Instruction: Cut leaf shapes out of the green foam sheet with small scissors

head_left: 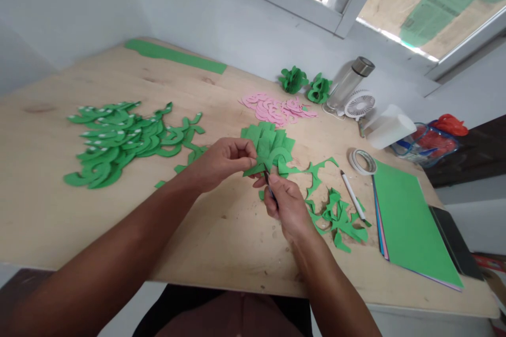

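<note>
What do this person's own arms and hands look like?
The left hand and right hand are bare, with no gloves and no markings that I can make out. The left forearm and right forearm are uncovered: no sleeve, watch, bracelet or cable shows on either.

Hands (290, 204) holding green paper (262, 165) and scissors (266, 177), pink cutouts (269, 108) beyond, wooden table (221, 253) beneath

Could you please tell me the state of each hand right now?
Left hand: closed, pinching a piece of green paper.
Right hand: closed around the scissors, at the paper's near edge.
</note>
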Demonstrator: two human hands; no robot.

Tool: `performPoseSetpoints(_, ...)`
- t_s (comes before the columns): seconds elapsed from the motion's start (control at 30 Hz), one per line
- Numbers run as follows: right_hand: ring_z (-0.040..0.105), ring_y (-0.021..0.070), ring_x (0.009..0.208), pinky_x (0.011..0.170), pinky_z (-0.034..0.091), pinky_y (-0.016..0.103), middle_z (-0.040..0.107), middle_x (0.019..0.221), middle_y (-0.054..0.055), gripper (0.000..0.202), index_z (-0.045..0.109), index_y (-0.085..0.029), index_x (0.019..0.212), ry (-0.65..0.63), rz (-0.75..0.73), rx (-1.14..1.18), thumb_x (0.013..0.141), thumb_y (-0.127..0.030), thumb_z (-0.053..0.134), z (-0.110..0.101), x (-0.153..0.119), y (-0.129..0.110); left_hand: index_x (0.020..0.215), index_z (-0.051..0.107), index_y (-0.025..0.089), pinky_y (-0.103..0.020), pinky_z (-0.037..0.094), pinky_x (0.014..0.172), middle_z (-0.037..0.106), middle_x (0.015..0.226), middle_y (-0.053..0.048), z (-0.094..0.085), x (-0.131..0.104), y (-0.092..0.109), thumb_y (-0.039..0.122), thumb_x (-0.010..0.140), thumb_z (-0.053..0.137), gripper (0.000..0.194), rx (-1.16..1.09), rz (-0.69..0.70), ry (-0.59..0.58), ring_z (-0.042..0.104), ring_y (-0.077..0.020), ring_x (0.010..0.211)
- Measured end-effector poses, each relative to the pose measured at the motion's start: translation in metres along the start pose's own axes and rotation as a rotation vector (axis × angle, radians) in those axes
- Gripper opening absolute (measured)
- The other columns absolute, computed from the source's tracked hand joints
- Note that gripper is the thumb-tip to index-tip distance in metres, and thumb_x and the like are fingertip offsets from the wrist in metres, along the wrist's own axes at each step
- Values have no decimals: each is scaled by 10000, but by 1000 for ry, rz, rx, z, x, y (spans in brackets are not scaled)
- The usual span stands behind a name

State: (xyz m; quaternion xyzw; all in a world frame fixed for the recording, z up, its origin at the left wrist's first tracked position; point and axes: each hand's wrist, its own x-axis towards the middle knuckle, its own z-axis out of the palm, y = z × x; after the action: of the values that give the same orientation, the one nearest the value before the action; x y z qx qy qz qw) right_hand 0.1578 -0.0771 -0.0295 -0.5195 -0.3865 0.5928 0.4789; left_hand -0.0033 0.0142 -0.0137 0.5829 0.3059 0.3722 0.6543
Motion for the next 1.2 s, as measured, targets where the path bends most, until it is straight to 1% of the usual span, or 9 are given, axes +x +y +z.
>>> performPoseSetpoints(0.2, 228, 66, 367, 386, 128, 254, 383, 418, -95, 483, 696, -185, 727, 5, -6, 10, 838, -653, 658, 0, 0, 0, 625, 639, 214, -285, 474, 543, 638, 564, -4, 1, -1, 1, 272, 723, 777, 179, 3, 12, 9, 633, -181, 553)
performPoseSetpoints(0.43, 244, 66, 369, 381, 148, 245, 385, 408, -90, 509, 688, -187, 703, 2, -34, 8, 829, -679, 666, -1, 1, 2, 660, 605, 201, -246, 475, 563, 635, 588, 24, 0, -1, 2, 238, 743, 751, 172, 38, -11, -27, 637, -149, 587)
performPoseSetpoints(0.63, 228, 70, 365, 381, 140, 252, 374, 412, -96, 498, 687, -194, 713, -7, -17, 15, 835, -677, 665, -1, 1, 2, 651, 605, 205, -252, 474, 570, 624, 583, 26, -1, -1, 1, 241, 741, 745, 170, 44, -7, -21, 633, -149, 586)
performPoseSetpoints(0.97, 228, 68, 366, 378, 144, 250, 381, 411, -97, 488, 696, -185, 729, -9, -31, 1, 845, -656, 649, -1, 1, 3, 628, 606, 202, -246, 454, 577, 625, 569, 27, 2, -2, 6, 211, 719, 725, 150, 17, -20, -12, 623, -138, 573)
performPoseSetpoints(1.2, 227, 71, 367, 382, 155, 248, 371, 403, -98, 513, 686, -192, 709, -5, -38, -17, 830, -690, 663, -1, 2, 2, 638, 612, 204, -248, 453, 570, 629, 572, 24, 2, -1, 4, 221, 726, 731, 148, 26, -18, -15, 627, -143, 572)
